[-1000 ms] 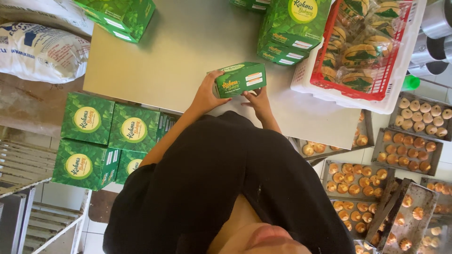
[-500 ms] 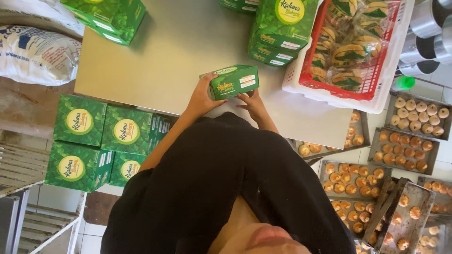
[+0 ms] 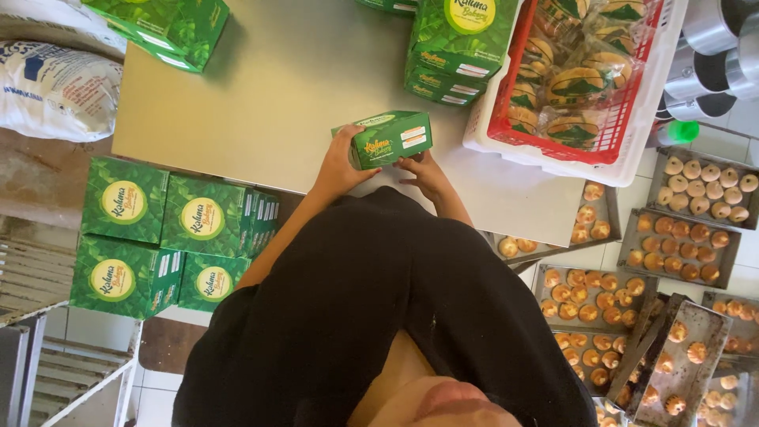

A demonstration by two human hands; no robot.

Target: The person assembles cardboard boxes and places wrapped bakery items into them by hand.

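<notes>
The pale tabletop [image 3: 277, 87] fills the upper middle of the view, seen from overhead; below it the person's black-clad body takes up the lower centre; a white sack [image 3: 55, 87] lies off the tabletop's left edge; a white crate with a red basket [image 3: 624, 111] of wrapped pastries sits at its right end; metal trays of small baked cakes [image 3: 688, 205] spread below and to the right of the crate; a block of closed green boxes [image 3: 158, 237] stands lower left beside the tabletop; a stack of green boxes [image 3: 455, 47] rests at the top centre, just beside the crate, and another green box [image 3: 170, 28] sits at the top left corner. The small green cardboard box [image 3: 387, 138] is held just above the near edge of the tabletop, tilted, between both hands; one hand [image 3: 340, 162] grips its left end, fingers wrapped round the side; the other hand [image 3: 427, 174] supports its lower right edge, fingers curled up against the underside; which is the left and which the right I cannot tell from this angle.
</notes>
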